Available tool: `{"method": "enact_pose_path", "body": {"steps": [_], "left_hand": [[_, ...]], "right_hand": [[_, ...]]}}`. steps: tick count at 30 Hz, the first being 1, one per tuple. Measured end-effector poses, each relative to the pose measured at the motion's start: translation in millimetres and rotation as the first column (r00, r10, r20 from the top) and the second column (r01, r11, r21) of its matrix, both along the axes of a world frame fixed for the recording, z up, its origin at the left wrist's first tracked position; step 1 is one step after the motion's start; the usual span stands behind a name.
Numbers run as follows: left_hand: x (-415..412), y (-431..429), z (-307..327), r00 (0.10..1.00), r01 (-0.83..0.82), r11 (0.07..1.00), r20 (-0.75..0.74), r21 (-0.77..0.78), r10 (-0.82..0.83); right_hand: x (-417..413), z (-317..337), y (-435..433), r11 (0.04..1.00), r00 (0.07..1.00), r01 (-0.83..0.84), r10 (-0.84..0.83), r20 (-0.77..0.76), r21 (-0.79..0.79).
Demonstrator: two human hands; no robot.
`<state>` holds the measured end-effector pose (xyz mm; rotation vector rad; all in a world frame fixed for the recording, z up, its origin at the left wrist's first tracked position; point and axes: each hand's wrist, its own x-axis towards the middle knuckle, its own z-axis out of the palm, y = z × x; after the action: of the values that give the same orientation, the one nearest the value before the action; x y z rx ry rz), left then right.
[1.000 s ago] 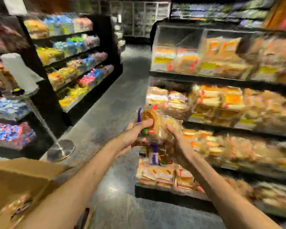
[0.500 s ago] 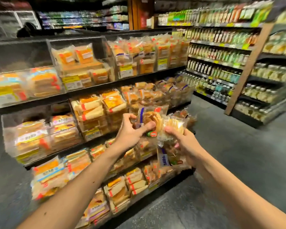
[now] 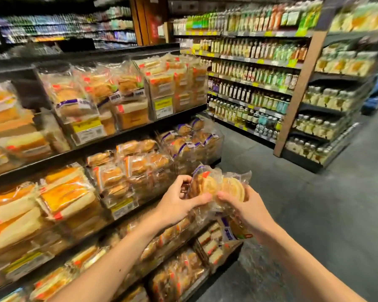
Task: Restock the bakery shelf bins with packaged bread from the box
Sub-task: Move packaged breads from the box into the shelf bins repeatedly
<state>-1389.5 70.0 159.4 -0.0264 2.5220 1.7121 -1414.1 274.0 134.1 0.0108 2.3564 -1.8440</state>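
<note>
**crumbcount:** Both hands are full here. The left hand (image 3: 179, 203) has its thumb and curled fingers pinched on the near edge of the bread packs (image 3: 216, 185). The right hand (image 3: 247, 209) is wrapped round the other side, with 1 more purple-label pack (image 3: 230, 232) hanging below its palm. The bundle's in mid-air in front of the bakery shelf (image 3: 42, 161), off the right end of the middle row, not in any bin yet. The box isn't in shot.

**shelfie_88:** That dangling one worries me. It looks held by loose wrapper only, so I'd guess it slips if either hand lets go to sort things. The purple-label bin (image 3: 192, 142) looks like the match, and it's heaped to its rim. Shoving 2 or 3 more in could squash buns or tip 1 over the front.

**crumbcount:** Agreed. Lookalike packs everywhere too, so the wrong bin is an easy mistake. Labels are too blurry for me to read.
</note>
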Motion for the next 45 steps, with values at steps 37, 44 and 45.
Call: {"method": "enact_pose_path", "body": {"steps": [37, 44, 45], "left_hand": [[-397, -1, -54, 0.991, -0.036, 0.339, 0.009, -0.940, 0.132], [-394, -5, -63, 0.990, 0.033, 0.270, 0.068, -0.962, 0.121], [-394, -4, -62, 0.989, 0.032, 0.267, 0.069, -0.963, 0.129]], "right_hand": [[-432, -20, 69, 0.898, 0.868, -0.356, 0.421, 0.265, -0.259], [-470, -38, 52, 0.827, 0.788, -0.458, 0.548, 0.281, -0.327], [-476, -37, 49, 0.809, 0.770, -0.480, 0.574, 0.279, -0.338]]}}
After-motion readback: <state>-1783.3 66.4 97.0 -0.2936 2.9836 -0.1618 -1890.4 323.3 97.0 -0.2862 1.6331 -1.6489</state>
